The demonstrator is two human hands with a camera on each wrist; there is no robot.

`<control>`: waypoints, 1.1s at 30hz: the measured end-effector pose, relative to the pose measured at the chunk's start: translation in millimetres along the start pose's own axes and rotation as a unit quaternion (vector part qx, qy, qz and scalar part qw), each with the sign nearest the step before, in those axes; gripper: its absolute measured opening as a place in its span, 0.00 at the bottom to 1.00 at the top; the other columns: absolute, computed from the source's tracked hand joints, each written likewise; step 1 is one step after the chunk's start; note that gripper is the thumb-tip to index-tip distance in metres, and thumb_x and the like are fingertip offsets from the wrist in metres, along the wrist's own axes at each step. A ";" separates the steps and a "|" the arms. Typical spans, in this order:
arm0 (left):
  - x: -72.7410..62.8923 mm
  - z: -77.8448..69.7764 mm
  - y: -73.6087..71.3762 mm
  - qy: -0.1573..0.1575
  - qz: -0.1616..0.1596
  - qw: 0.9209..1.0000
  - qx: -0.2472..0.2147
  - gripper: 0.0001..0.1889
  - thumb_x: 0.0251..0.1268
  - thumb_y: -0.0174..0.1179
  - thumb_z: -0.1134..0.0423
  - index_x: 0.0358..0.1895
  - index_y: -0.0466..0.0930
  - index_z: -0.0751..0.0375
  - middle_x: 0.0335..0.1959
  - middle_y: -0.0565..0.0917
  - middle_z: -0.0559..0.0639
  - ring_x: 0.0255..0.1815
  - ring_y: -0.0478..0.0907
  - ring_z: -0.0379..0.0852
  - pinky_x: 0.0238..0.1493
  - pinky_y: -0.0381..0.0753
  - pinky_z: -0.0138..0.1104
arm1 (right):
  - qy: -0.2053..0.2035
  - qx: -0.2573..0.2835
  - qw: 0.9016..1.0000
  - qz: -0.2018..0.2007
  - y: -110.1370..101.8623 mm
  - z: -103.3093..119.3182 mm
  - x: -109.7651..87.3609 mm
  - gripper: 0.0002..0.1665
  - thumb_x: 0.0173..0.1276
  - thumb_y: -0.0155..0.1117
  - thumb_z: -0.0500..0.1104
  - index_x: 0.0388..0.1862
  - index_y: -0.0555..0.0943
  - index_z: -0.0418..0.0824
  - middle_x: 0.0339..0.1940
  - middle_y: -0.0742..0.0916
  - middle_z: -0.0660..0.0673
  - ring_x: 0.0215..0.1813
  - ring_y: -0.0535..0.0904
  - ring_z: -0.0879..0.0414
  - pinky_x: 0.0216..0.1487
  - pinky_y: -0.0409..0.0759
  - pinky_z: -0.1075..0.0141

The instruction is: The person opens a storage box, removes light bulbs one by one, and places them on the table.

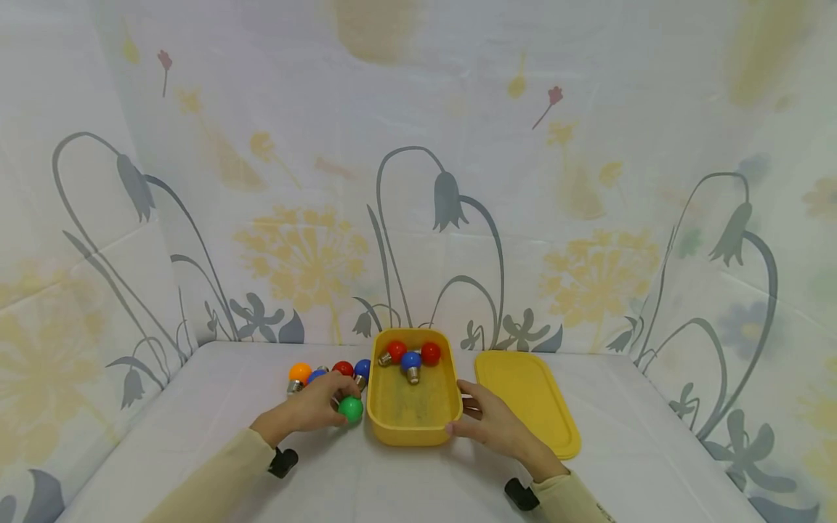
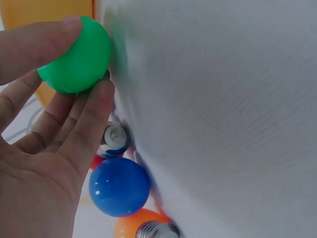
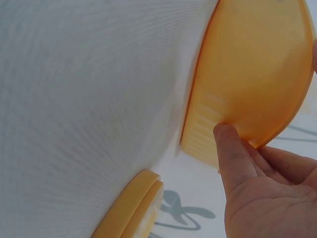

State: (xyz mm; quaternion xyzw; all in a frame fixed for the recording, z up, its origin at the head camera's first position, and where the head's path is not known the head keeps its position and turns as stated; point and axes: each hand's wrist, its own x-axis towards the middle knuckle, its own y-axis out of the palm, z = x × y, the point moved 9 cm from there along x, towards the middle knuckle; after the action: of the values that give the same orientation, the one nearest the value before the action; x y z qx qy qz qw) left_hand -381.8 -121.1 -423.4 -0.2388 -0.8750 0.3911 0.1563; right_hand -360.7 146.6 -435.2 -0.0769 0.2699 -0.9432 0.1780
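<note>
My left hand (image 1: 316, 404) pinches a green light bulb (image 1: 351, 409) between thumb and fingers, just left of the yellow box (image 1: 418, 437); its base is hidden. In the left wrist view the green bulb (image 2: 81, 59) hangs close over the white cloth. Inside the box, toward its far end, lie a blue bulb (image 1: 410, 360) and two red bulbs (image 1: 431, 354). My right hand (image 1: 492, 421) rests against the box's right side near the front corner. The right wrist view shows its fairly straight fingers (image 3: 230, 148) touching the box's outer wall (image 3: 252, 74).
Behind my left hand lie several more bulbs: an orange one (image 1: 300, 373), a red one (image 1: 343, 369) and blue ones (image 1: 362, 367), partly covered by the hand. A yellow lid (image 1: 532, 399) lies flat right of the box. A patterned cloth wall (image 1: 418, 254) stands behind.
</note>
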 end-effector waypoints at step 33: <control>-1.0 -4.0 -16.3 -0.021 -0.024 0.999 -0.005 0.22 0.47 0.74 0.65 0.48 0.78 0.61 0.43 0.76 0.55 0.44 0.74 0.52 0.46 0.80 0.41 | -0.004 0.001 1.000 0.001 0.1 1.9 -1.5 0.51 0.58 0.71 0.53 0.73 0.58 0.35 0.71 0.67 0.38 0.64 0.71 0.42 0.60 0.73 0.51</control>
State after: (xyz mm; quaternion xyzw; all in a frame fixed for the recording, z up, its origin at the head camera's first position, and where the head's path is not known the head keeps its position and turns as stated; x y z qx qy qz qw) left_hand -384.0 -128.7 -408.5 -0.2098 -0.8854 0.3880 0.1465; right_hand -358.9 146.2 -433.7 -0.0799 0.2685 -0.9429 0.1804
